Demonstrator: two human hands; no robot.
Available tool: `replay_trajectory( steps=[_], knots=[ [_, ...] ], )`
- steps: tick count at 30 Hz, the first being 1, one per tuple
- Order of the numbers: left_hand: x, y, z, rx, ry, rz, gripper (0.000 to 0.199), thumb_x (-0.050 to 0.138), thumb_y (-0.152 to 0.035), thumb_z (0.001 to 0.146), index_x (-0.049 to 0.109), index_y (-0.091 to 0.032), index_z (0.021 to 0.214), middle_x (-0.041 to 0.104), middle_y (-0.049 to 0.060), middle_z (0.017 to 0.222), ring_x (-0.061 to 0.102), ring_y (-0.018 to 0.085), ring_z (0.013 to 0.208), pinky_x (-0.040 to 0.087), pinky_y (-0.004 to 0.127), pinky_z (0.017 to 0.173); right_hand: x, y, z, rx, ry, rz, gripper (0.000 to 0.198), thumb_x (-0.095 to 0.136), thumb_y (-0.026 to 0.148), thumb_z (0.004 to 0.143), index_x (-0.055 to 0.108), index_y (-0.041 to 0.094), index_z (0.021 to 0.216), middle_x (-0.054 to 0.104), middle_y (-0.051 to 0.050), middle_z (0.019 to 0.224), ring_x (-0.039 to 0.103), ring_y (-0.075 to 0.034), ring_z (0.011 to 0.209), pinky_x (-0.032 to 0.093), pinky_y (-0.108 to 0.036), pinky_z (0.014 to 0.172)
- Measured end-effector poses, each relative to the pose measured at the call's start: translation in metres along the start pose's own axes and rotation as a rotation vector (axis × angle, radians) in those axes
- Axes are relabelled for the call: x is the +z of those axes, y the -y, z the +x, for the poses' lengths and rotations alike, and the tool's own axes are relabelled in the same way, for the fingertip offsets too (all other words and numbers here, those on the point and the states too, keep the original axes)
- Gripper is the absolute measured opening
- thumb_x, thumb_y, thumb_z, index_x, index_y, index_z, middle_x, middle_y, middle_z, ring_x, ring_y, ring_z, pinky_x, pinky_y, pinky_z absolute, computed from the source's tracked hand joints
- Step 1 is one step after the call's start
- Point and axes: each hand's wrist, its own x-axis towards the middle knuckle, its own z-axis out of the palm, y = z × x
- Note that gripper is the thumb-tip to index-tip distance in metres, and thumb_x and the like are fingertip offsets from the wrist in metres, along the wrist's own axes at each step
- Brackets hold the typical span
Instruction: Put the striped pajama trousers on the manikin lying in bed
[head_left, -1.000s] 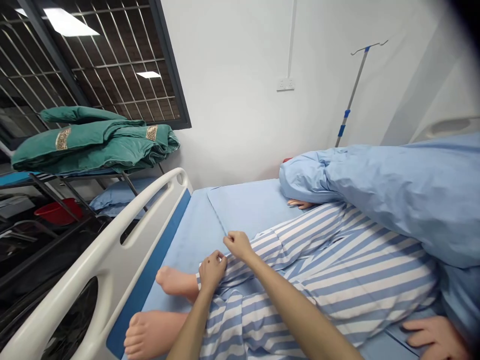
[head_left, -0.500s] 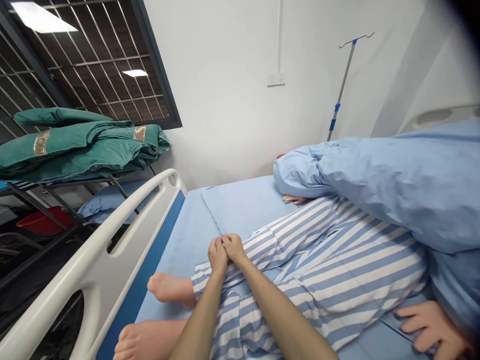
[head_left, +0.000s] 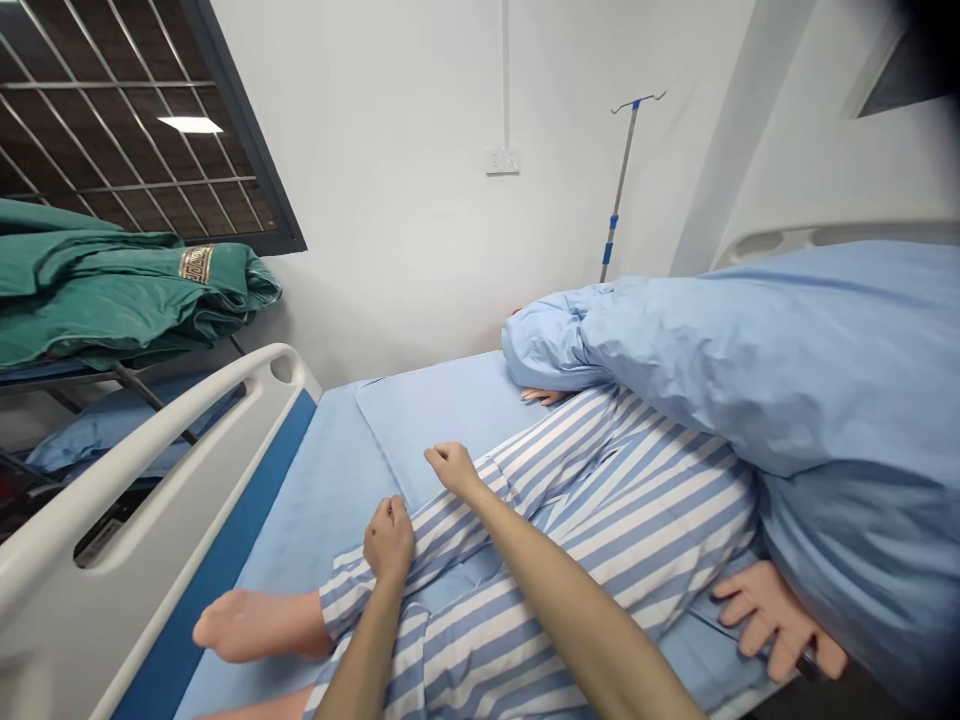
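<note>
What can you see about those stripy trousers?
The striped trousers are blue and white, and look like soft, wrinkly cloth. Both legs stretch along the bed, slightly apart. A bare foot pokes out of the far cuff, and the top end goes under a puffy blue quilt. The person's left hand is curled over the far leg, the right hand higher up; whether they touch the cloth is unclear.

A hospital bed (head_left: 268,480) with a white, blue-edged footboard (head_left: 225,480) is covered by a light-blue sheet (head_left: 300,530). On it lies a manikin (head_left: 637,530) in blue-and-white striped trousers (head_left: 555,460), legs stretched toward the footboard, one bare foot (head_left: 262,622) fully visible. A bulky light-blue quilt (head_left: 697,340) covers its upper part, with its far hand (head_left: 544,396) and near hand (head_left: 780,610) showing from underneath.
</note>
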Motion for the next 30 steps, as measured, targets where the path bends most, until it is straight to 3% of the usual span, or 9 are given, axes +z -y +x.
replay_trajectory(
  steps=[7, 10, 12, 18, 23, 30],
  knots=[
    [-0.005, 0.001, 0.006, -0.013, -0.047, -0.270, 0.023, 0.036, -0.033, 0.070, 0.044, -0.022, 0.051, 0.044, -0.002, 0.049, 0.042, 0.014, 0.055, 0.032, 0.025, 0.054, 0.001, -0.025, -0.012, -0.011, -0.004, -0.080, 0.035, 0.041, 0.033, 0.071, 0.028, 0.016, 0.043, 0.024, 0.005, 0.046, 0.026, -0.006, 0.046, 0.019, -0.019, 0.045],
    [-0.003, -0.012, 0.021, -0.115, -0.156, -0.359, 0.027, 0.029, -0.033, 0.072, 0.035, -0.021, 0.049, 0.034, -0.003, 0.044, 0.035, 0.011, 0.047, 0.030, 0.024, 0.047, 0.000, -0.024, -0.009, -0.010, -0.004, -0.045, 0.039, 0.039, 0.037, 0.074, 0.027, 0.016, 0.043, 0.023, 0.005, 0.047, 0.026, -0.006, 0.046, 0.019, -0.020, 0.045],
    [0.005, -0.028, 0.029, -0.131, -0.164, -0.375, 0.028, 0.022, -0.032, 0.074, 0.033, -0.022, 0.050, 0.032, -0.004, 0.043, 0.033, 0.010, 0.044, 0.030, 0.024, 0.045, -0.002, -0.023, -0.008, -0.003, -0.024, -0.014, 0.042, 0.037, 0.041, 0.076, 0.027, 0.017, 0.043, 0.022, 0.004, 0.047, 0.026, -0.006, 0.046, 0.019, -0.020, 0.046],
    [0.038, -0.065, 0.011, 0.041, -0.072, -0.376, 0.029, 0.031, -0.034, 0.073, 0.035, -0.020, 0.048, 0.038, -0.004, 0.046, 0.035, 0.010, 0.049, 0.030, 0.023, 0.049, -0.006, -0.024, -0.009, 0.048, -0.095, 0.106, 0.048, 0.031, 0.052, 0.077, 0.029, 0.017, 0.046, 0.022, 0.004, 0.048, 0.025, -0.006, 0.047, 0.020, -0.020, 0.045],
    [0.037, -0.063, -0.001, 0.146, -0.044, -0.367, 0.030, 0.037, -0.033, 0.072, 0.029, -0.020, 0.046, 0.029, -0.006, 0.045, 0.030, 0.009, 0.049, 0.027, 0.022, 0.050, -0.016, -0.020, 0.003, 0.039, -0.056, 0.078, 0.048, 0.032, 0.052, 0.077, 0.029, 0.017, 0.045, 0.022, 0.004, 0.047, 0.025, -0.006, 0.046, 0.019, -0.020, 0.044],
    [0.041, -0.058, 0.002, 0.147, -0.072, -0.336, 0.029, 0.039, -0.032, 0.070, 0.029, -0.019, 0.046, 0.027, -0.006, 0.045, 0.028, 0.008, 0.048, 0.026, 0.022, 0.051, -0.041, -0.038, 0.008, 0.031, -0.187, -0.165, 0.041, 0.038, 0.042, 0.078, 0.037, 0.016, 0.047, 0.030, 0.005, 0.046, 0.026, -0.007, 0.047, 0.020, -0.021, 0.048]
  ],
)
